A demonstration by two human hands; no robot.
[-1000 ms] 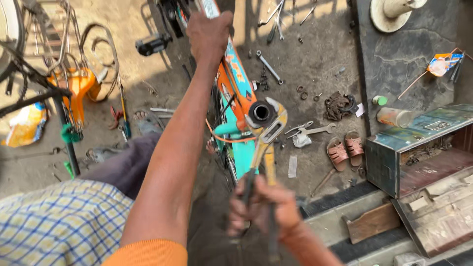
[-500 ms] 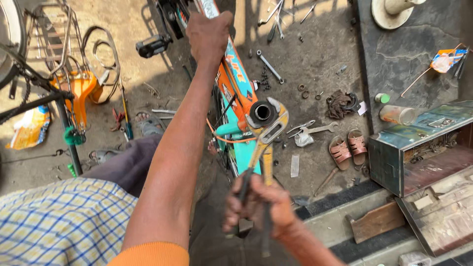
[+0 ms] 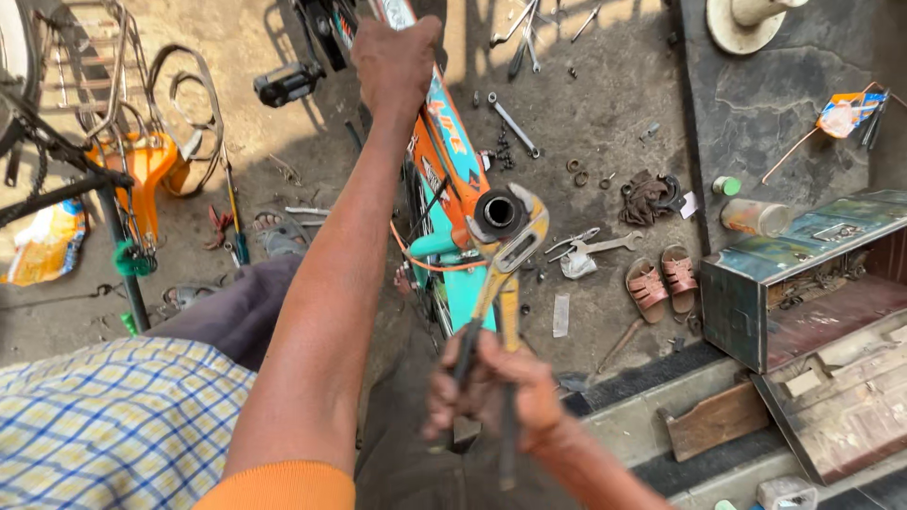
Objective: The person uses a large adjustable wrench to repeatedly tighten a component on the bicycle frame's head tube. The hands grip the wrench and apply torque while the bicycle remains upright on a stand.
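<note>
A: Far left of the workshop floor, what is there?

B: A black bicycle frame (image 3: 66,179) stands over the dirt, with an orange child seat (image 3: 151,170) beside it and a yellow bag (image 3: 42,246) lying flat. A black pedal (image 3: 288,83) lies further toward the middle.

A: And the left hand?

B: The left hand (image 3: 395,57), at the end of an outstretched arm, is clenched around the top of an orange and teal bicycle frame (image 3: 452,161), which stands upright near the centre.

A: Where are the pliers?

B: The yellow adjustable pliers (image 3: 505,250) sit just right of centre, their jaws closed around the frame's open black tube end (image 3: 499,212). The right hand (image 3: 491,392), low in the picture, grips both dark handles tightly.

A: What lies to the right?

B: A spanner (image 3: 515,125) and small rings on the ground, a dark rag (image 3: 647,196), a pair of brown sandals (image 3: 666,279), then a dented metal toolbox (image 3: 803,274) standing open at the right edge, above a stone step.
</note>
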